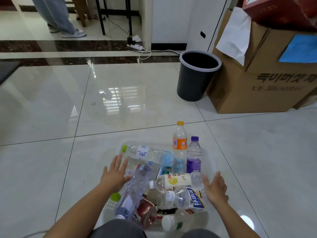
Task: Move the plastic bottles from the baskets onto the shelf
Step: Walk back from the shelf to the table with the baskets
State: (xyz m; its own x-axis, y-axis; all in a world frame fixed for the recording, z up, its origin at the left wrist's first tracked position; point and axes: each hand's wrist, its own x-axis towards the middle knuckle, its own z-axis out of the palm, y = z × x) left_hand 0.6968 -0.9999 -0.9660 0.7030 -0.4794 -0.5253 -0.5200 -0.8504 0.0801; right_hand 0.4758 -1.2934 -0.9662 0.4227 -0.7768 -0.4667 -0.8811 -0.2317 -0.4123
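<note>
A clear plastic basket [211, 166] sits on the tiled floor in front of me, filled with several plastic bottles. An orange-labelled bottle [179, 143] and a purple-capped bottle [194, 155] stand upright at its far side. A long clear bottle with a green cap [145, 152] lies across the back, and another clear bottle [133, 188] leans along the left. My left hand [115, 174] hovers with spread fingers over the basket's left side. My right hand [215, 188] is open at the basket's right edge. Neither hand holds anything. No shelf is in view.
A dark waste bin [195, 78] stands beyond the basket to the right, next to stacked cardboard boxes [253, 90]. A power strip and cables [137, 47] lie by the wall. A person's legs [58, 18] stand at the far left.
</note>
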